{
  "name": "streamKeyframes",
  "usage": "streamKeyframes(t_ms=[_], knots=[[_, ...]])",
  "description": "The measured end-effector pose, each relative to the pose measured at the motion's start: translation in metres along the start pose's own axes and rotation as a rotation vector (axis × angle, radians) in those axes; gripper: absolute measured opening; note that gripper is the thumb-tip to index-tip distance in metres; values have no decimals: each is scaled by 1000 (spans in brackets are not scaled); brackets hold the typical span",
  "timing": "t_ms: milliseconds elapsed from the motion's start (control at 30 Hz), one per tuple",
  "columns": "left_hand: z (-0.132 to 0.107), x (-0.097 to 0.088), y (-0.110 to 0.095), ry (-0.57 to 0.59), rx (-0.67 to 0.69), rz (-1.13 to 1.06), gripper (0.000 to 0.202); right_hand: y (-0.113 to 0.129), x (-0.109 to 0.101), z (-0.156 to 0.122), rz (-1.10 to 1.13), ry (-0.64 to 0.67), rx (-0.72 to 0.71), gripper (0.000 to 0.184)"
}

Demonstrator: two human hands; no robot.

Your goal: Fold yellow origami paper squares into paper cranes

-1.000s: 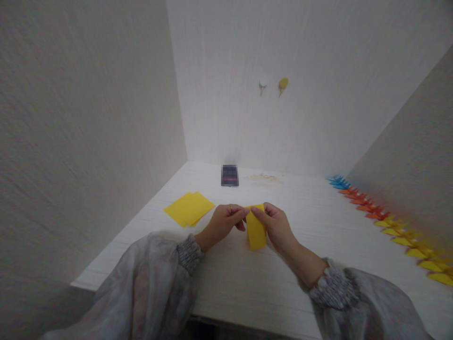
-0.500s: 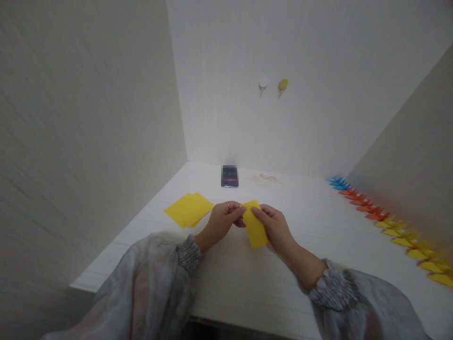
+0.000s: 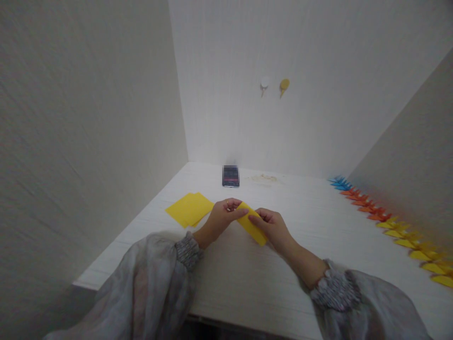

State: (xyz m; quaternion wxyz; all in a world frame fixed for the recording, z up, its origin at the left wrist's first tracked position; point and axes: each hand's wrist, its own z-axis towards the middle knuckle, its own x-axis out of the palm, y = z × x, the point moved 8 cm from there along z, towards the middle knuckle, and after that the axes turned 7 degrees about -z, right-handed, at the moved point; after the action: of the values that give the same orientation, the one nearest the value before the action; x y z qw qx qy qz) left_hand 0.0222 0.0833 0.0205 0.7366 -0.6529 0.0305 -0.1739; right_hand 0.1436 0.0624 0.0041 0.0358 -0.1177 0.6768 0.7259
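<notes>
Both hands hold one folded yellow paper (image 3: 253,227) just above the white desk (image 3: 247,274). My left hand (image 3: 221,217) pinches its upper left end, a ring on one finger. My right hand (image 3: 274,229) grips the strip from the right, thumb on top. The strip lies slanted, its far end up left and its near end down right.
A small stack of yellow paper sheets (image 3: 189,208) lies left of my hands. A dark phone (image 3: 230,175) sits near the back wall. A row of folded paper pieces (image 3: 385,217), blue, orange and yellow, runs along the right wall. Two round hooks (image 3: 274,85) are on the back wall.
The yellow paper has turned from hanging nearly upright to lying slanted and flatter. Both hands have shifted slightly up and kept their grip.
</notes>
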Motion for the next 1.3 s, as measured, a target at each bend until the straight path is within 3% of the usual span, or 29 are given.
streamKeyframes(t_ms=[133,433,700,1000,1300], knots=[[0,8,7,103,-47,-45,21,-4,5,1,-104,35,-35,23],[5,-10,10,-65,9,-2,24,1,-9,1,-21,-115,-14,22],[4,-6,13,-17,-38,-53,23,8,-18,-1,59,-193,-52,19],[2,2,9,86,-14,292,24,5,-14,4,-89,-119,-73,14],[2,-1,12,52,-49,201,24,0,-12,2,199,-131,33,19]])
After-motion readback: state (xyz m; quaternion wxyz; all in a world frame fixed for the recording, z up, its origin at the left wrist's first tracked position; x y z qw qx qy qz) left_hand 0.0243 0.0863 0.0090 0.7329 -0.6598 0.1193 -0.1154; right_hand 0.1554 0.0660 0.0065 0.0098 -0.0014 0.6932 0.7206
